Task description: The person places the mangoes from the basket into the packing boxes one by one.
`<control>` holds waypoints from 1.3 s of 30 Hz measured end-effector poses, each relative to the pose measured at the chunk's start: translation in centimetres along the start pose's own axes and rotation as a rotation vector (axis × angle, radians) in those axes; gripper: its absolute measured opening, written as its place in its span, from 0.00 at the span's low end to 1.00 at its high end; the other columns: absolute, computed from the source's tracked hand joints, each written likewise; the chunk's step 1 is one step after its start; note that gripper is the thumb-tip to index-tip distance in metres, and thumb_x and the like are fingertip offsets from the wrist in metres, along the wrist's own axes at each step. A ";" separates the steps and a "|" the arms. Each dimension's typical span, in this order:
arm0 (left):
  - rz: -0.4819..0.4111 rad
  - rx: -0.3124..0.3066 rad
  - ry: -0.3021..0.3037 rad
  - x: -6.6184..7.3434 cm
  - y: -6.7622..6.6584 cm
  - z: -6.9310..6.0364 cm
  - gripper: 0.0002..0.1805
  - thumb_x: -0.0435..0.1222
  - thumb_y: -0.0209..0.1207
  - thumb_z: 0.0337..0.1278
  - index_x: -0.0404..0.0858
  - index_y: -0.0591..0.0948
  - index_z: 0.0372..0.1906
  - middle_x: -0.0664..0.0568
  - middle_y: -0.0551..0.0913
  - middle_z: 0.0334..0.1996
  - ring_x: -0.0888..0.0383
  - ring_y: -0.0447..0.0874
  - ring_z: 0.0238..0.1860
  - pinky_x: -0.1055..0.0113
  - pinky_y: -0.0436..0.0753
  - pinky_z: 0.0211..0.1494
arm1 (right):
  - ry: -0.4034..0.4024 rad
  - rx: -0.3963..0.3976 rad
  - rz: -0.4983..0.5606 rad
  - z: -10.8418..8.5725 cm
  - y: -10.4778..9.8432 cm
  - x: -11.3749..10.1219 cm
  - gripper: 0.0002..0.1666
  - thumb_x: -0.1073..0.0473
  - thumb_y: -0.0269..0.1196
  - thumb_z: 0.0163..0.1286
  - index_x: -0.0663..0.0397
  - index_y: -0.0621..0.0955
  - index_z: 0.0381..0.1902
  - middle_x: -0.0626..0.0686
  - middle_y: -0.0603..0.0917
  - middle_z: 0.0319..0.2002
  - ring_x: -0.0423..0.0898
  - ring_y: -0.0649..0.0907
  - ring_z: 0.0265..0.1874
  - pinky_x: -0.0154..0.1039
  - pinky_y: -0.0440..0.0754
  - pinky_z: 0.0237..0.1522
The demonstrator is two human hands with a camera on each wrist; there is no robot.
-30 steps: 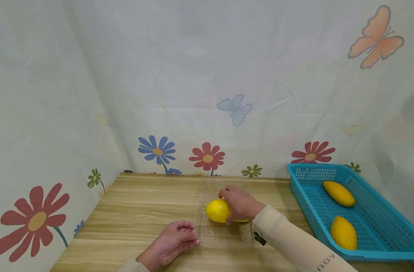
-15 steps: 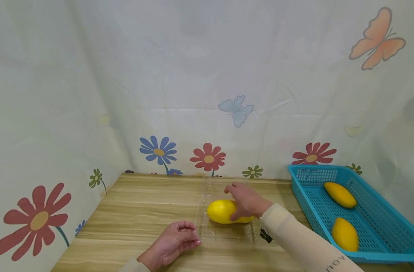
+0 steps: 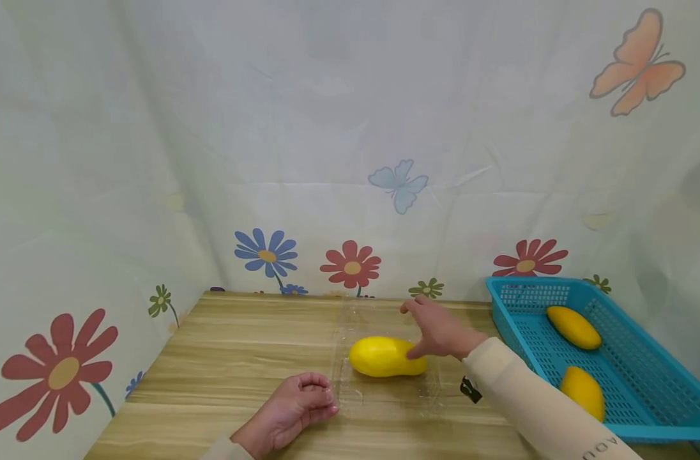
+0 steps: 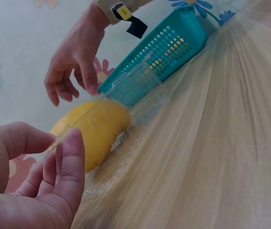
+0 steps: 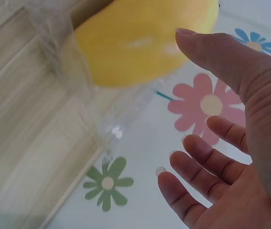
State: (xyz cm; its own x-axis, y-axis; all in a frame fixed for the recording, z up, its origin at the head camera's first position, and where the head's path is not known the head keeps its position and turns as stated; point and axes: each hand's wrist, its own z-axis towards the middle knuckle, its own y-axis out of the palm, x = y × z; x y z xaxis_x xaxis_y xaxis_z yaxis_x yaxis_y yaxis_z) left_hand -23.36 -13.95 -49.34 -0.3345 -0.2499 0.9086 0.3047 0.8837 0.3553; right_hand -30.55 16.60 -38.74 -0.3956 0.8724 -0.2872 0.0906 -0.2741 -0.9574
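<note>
Right sleeve (image 3: 534, 399): I read partial lettering, apparently "ADU". Only the left wrist view shows a yellow tag (image 4: 124, 12) at its cuff, print illegible. Yellow fruit (image 3: 381, 358) lies in the clear tray (image 3: 375, 395), near the desk's (image 3: 258, 345) back edge. Left hand (image 3: 295, 409) pinches tray rim; right hand (image 3: 442, 327) free, fingers spread, thumb contact with fruit uncertain.

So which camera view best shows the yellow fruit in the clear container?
The head view: the yellow fruit shows almost whole in the clear container, the right thumb covering a bit of one end. The left wrist view has left fingers and the container's side in front of it; the right wrist view crops it at the top.
</note>
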 end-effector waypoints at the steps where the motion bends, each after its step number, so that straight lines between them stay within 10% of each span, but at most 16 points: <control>1: 0.001 0.000 0.000 0.0 0.0 0.0 0.12 0.23 0.61 0.63 0.31 0.73 0.48 0.52 0.82 0.32 0.59 0.86 0.36 0.63 0.90 0.49 | 0.011 0.001 0.000 -0.1 -0.3 0.1 0.45 0.52 0.83 0.48 0.53 0.75 0.63 0.55 0.76 0.60 0.53 0.78 0.55 0.53 0.83 0.63; 39: 0.000 -0.004 0.008 0.0 0.1 -0.1 0.12 0.23 0.60 0.63 0.30 0.73 0.49 0.52 0.82 0.32 0.59 0.86 0.36 0.63 0.90 0.50 | 0.130 0.113 -0.042 -7.5 -7.2 10.3 0.42 0.45 0.78 0.55 0.64 0.76 0.59 0.68 0.78 0.53 0.61 0.80 0.49 0.58 0.88 0.47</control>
State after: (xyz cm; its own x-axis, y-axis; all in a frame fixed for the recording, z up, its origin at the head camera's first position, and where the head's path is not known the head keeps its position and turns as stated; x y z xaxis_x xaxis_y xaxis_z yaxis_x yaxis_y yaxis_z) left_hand -23.24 -13.87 -49.24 -0.3278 -0.2529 0.9103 0.3087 0.8820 0.3562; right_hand -28.35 30.56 -35.03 -0.2747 0.9270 -0.2553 -0.0297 -0.2736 -0.9614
